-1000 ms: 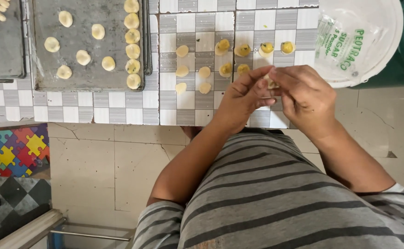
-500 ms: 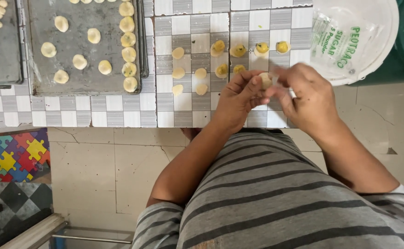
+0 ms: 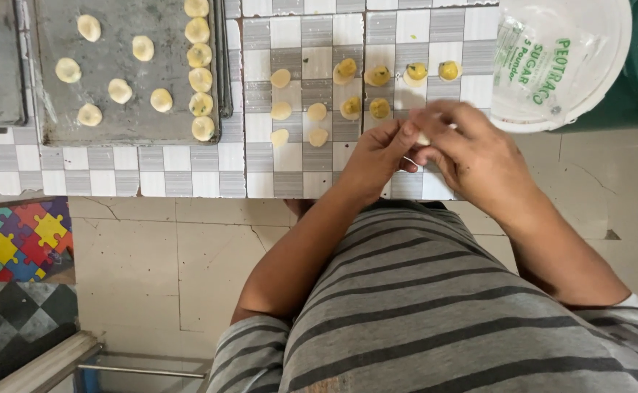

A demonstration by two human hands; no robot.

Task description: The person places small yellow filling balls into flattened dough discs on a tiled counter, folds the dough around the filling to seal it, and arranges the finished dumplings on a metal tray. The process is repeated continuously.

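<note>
Both hands meet over the tiled counter's point(image 3: 188, 171) near edge. The left hand point(image 3: 377, 156) and right hand point(image 3: 479, 156) pinch one small pale dough piece point(image 3: 422, 137) between their fingertips, right fingers arching over it, filled rounds point(image 3: 379, 75) just beyond.

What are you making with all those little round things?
A person in a striped shirt pinches a small piece of dough between the left hand and right hand, over a checkered tiled counter. In front of the hands lie plain dough discs and discs with yellow filling. More pale dough pieces sit on a grey baking tray to the left. A clear plastic tub stands on the right.
</note>
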